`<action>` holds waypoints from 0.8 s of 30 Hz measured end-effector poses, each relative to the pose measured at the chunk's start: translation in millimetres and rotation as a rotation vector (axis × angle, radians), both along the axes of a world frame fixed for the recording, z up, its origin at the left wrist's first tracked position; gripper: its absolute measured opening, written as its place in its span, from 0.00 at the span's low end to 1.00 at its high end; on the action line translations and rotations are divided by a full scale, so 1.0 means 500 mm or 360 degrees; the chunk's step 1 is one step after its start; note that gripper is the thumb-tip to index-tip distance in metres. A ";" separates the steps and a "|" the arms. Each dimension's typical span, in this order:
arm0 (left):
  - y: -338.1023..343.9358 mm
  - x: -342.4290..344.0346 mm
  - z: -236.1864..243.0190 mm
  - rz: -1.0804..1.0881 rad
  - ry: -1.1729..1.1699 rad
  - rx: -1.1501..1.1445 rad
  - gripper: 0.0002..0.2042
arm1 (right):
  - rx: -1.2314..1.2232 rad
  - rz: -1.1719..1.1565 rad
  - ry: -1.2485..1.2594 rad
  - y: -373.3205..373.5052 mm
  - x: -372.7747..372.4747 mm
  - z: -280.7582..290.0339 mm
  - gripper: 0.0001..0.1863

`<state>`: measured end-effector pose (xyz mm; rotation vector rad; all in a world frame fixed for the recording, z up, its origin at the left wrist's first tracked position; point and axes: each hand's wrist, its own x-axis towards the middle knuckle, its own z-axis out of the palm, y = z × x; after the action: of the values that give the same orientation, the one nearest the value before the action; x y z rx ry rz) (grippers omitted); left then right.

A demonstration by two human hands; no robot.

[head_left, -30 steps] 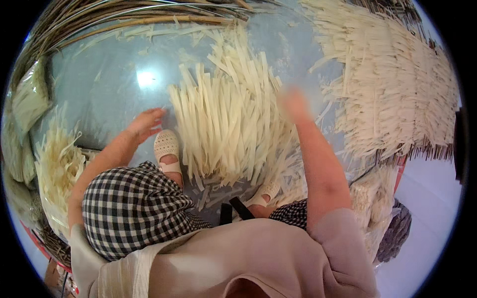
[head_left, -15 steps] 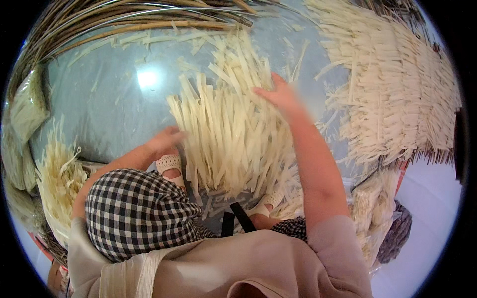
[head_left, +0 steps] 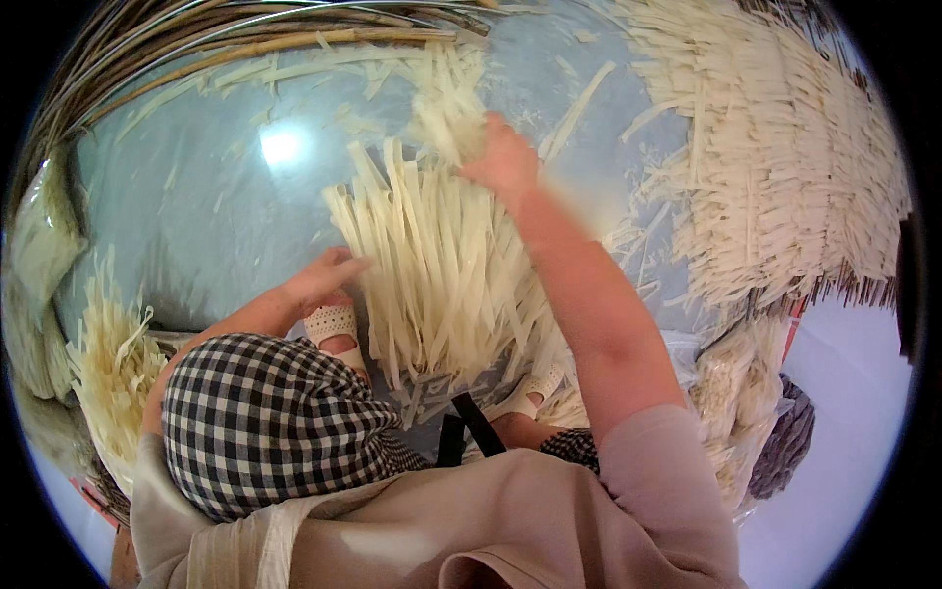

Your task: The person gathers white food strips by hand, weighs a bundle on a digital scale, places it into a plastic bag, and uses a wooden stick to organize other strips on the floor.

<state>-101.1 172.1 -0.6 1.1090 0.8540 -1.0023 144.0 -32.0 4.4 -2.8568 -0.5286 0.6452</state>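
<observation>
A loose heap of long, flat, cream strips [head_left: 442, 270] lies between my sandalled feet on the grey-blue surface. My right hand [head_left: 496, 157] reaches to its far part, fingers round a clump of strips [head_left: 446, 108] that is blurred by motion. My left hand [head_left: 334, 273] rests at the heap's left edge, fingers slightly curved and apart, above my left sandal [head_left: 330, 324].
Long brown canes [head_left: 255, 39] lie along the back. A large layered mat of cream strips [head_left: 765, 167] spreads at right. Fibre bunches [head_left: 113, 373] and plastic-covered bundles [head_left: 44, 236] are at left. More pale bundles [head_left: 731, 412] and a dark crumpled item [head_left: 780, 437] sit lower right.
My right hand has moved forward and leftward, shifting the upper strips away from the lower heap. My left hand has moved rightward to the heap's edge.
</observation>
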 end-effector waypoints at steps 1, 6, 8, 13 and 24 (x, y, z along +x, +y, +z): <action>0.002 0.007 0.004 -0.0021 -0.0003 0.0001 0.39 | 0.0001 -0.0021 -0.0003 0.002 -0.002 -0.004 0.32; 0.003 0.017 -0.004 -0.0168 0.0004 0.0084 0.39 | -0.0011 -0.0010 -0.0352 -0.056 0.046 -0.014 0.25; 0.006 0.000 -0.008 -0.0100 0.0028 0.0044 0.39 | 0.0159 -0.0160 -0.0118 -0.059 0.071 0.114 0.25; -0.012 0.016 0.029 -0.0069 0.0006 0.0046 0.37 | 0.0502 -0.0178 -0.0584 -0.166 0.098 0.374 0.24; 0.002 0.009 0.024 -0.0182 -0.0026 0.0073 0.38 | 0.0970 -0.0988 0.1015 -0.265 -0.198 0.427 0.25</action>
<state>-96.5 173.1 11.4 1.2146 0.8111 -1.0712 45.2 -164.6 217.7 -1.9233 0.2292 0.9818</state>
